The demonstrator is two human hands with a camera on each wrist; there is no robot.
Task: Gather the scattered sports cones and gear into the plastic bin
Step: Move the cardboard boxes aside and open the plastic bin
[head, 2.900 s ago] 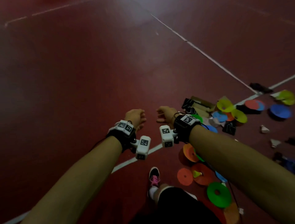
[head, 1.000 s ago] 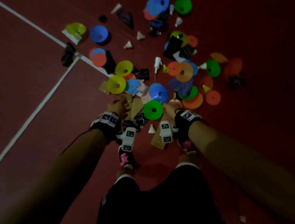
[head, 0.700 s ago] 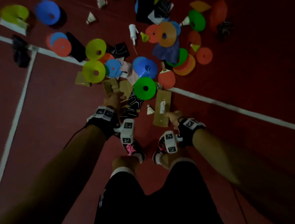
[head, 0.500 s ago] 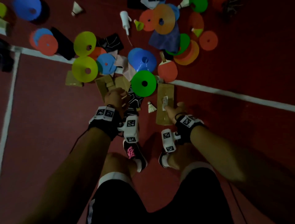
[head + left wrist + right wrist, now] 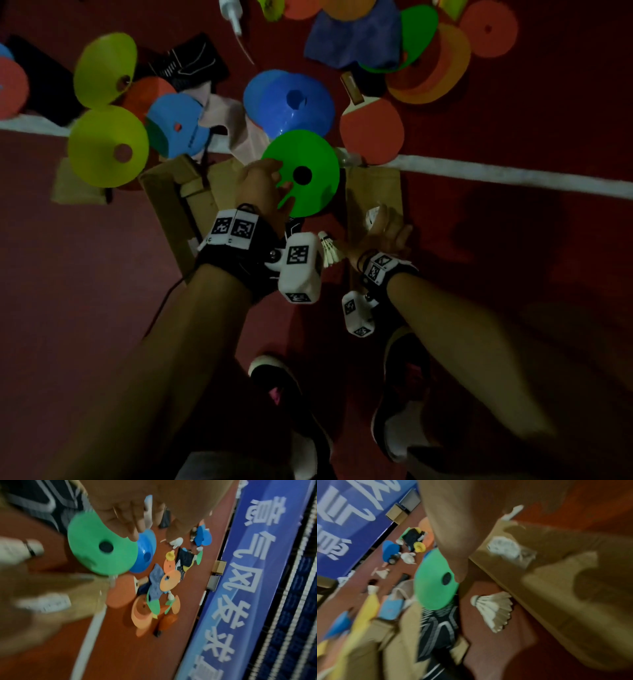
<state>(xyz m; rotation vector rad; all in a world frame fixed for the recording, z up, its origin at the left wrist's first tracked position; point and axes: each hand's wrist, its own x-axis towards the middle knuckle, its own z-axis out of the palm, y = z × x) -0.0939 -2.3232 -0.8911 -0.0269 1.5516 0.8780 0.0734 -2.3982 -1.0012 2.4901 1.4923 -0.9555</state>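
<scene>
Flat sports cones and gear lie strewn over a dark red court floor. My left hand (image 5: 270,185) reaches onto the near-left rim of a green cone (image 5: 308,154), fingers (image 5: 126,524) curled over its edge. The green cone (image 5: 96,555) looks tipped up above a blue cone (image 5: 291,99). My right hand (image 5: 387,229) rests with straight fingers on a flat brown cardboard piece (image 5: 373,185) beside its white label. A white shuttlecock (image 5: 329,250) lies on the floor between my wrists. No plastic bin is in view.
Yellow cones (image 5: 108,145), a red paddle (image 5: 371,130), orange cones (image 5: 431,68) and a blue cloth (image 5: 352,37) lie beyond. A white court line (image 5: 513,174) crosses the floor. A black patterned cloth (image 5: 436,628) lies under the green cone. A blue banner (image 5: 248,574) borders the court. My shoes (image 5: 287,394) stand just behind.
My view has dropped closer to the pile. My left hand has moved right from the brown cardboard box onto the green cone. My right hand has stayed over the flat cardboard.
</scene>
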